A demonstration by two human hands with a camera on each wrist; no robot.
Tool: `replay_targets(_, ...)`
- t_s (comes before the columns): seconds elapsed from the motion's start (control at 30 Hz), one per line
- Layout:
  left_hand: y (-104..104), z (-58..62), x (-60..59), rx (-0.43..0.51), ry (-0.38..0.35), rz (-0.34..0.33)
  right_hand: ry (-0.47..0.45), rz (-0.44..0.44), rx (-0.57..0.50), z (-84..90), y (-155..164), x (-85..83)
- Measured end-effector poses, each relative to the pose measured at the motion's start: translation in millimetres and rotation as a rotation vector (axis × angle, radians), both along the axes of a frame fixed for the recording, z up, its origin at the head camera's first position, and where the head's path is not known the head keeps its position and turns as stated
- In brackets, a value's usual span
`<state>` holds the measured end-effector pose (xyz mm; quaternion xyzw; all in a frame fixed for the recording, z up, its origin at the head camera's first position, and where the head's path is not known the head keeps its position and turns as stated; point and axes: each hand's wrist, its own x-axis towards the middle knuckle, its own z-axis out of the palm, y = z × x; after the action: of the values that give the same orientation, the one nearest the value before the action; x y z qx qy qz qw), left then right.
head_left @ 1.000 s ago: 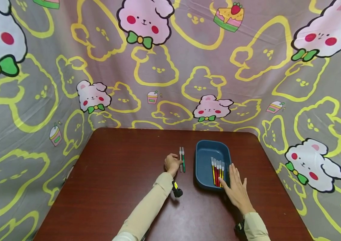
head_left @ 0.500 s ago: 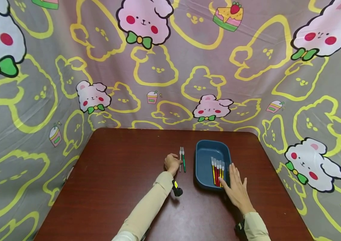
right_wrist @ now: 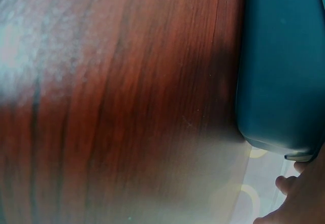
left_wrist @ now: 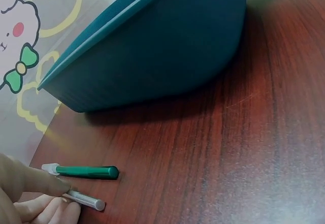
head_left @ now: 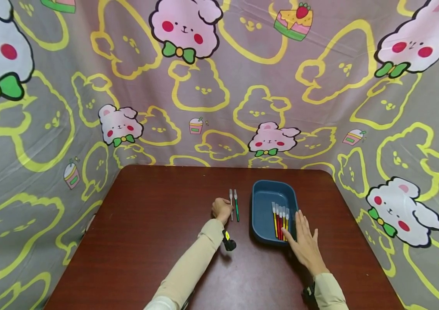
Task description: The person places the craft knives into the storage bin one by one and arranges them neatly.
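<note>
In the left wrist view, my left hand (left_wrist: pixel 30 193) pinches a slim silver-grey marker pen (left_wrist: pixel 89 199) between thumb and finger, low over the table. Beside it lies a green marker pen (left_wrist: pixel 89 171) with a pale cap, apart from the hand. The head view shows my left hand (head_left: pixel 222 209) left of both pens, whose caps point away from me. My right hand (head_left: pixel 305 245) lies with straight fingers along the right side of a blue tray (head_left: pixel 260 215), its thumb over the near rim. Inside the tray are several red and yellow marker pens (head_left: pixel 280 224) with clear caps, side by side.
The brown wooden table (head_left: pixel 146 224) reaches back to a patterned cloth (head_left: pixel 204 107) that hangs behind it and at both sides. A black camera strap (head_left: pixel 228 241) sits on the left wrist.
The silver-grey pen has shifted slightly left in my left hand, widening its gap from the green pen. My right hand and the tray have stayed in place.
</note>
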<state>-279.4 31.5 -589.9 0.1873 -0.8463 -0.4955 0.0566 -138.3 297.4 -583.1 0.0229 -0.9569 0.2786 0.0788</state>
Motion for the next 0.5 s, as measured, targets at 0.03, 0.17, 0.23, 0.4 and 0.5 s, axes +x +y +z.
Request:
replay_targets(0.03, 0.2, 0.5, -0.1, -0.006, -0.01, 0.002, -0.001, -0.001, -0.001, -0.2, -0.1, 0.2)
replay_targets(0.17, 1.0, 2.3, -1.7, -0.019, -0.042, 0.015, -0.001, -0.001, -0.006, -0.9, -0.4, 0.4)
replay_targets(0.23, 1.7, 2.5, -3.2, -0.025, -0.052, 0.019, -0.003, 0.0, -0.007, -1.2, -0.4, 0.0)
replay_targets(0.4, 3.6, 3.7, -4.8, -0.067, -0.054, 0.021, -0.003, -0.001, -0.006, -1.5, -0.2, -0.5)
replay_targets(0.5, 5.0, 5.4, -4.0, -0.099, -0.057, 0.032, -0.002, -0.002, -0.008, -1.4, 0.0, -0.5)
